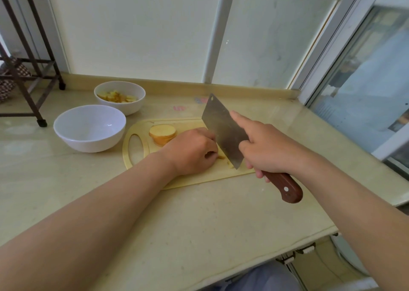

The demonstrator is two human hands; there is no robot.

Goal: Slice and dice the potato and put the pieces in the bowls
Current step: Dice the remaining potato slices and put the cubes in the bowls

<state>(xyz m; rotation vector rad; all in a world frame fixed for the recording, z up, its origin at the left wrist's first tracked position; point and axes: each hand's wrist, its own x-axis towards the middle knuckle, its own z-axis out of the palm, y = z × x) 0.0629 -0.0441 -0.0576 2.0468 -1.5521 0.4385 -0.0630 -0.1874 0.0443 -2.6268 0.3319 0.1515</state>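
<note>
Whatever is being cut is largely hidden under the left hand (190,153), which is curled on the cutting board (199,180) with its knuckles against the cleaver (223,131). Only a few pale potato strips (221,157) are seen at the blade's edge, and whether they are pinched cannot be told. The cleaver's wooden handle is gripped by the right hand (265,151), the forefinger laid along the blade. A stack of potato slices (162,134) is left on the board behind the left hand. On the counter (199,224), left of centre, an empty white bowl (88,142) is set; behind it a second bowl (132,108) is filled with cut pieces (117,97). A metal rack (28,69) is cut off at the upper left.
</note>
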